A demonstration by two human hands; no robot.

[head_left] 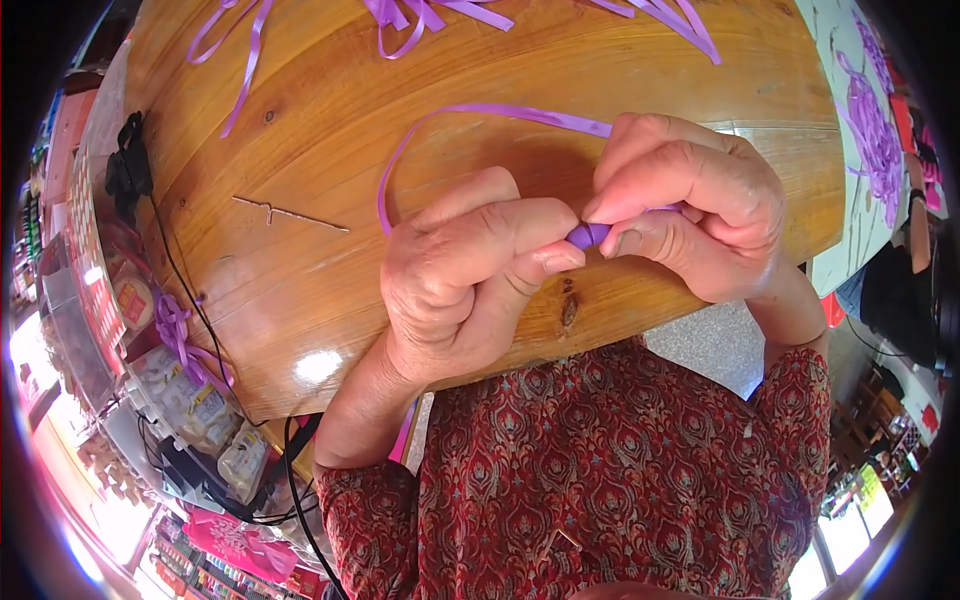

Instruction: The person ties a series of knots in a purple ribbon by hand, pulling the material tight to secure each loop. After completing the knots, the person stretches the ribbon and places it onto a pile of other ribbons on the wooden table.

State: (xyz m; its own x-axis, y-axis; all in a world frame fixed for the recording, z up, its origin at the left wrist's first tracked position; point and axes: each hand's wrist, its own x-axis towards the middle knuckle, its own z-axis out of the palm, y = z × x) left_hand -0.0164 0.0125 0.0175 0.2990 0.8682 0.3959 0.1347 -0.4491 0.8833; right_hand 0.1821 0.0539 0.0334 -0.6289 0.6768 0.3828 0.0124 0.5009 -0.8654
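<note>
Both hands meet over the near part of the wooden table, pinching one purple ribbon [588,236] between them. A small rolled or folded bit of it shows between the fingertips. My left hand [455,270] is closed, thumb and forefinger pressed on its left side. My right hand [695,200] pinches it from the right, fingers curled. From behind the left hand, a loose length of lighter purple ribbon [480,108] arcs up and over to the right hand. How the ribbon is folded inside the fingers is hidden.
A thin twisted wire tool [290,214] lies on the wooden table [300,130], left of my hands. Purple ribbon loops [420,22] rest along the far edge. A black cable [185,265] runs down the left side beside packed goods [190,400]. More purple ribbons [872,130] lie at right.
</note>
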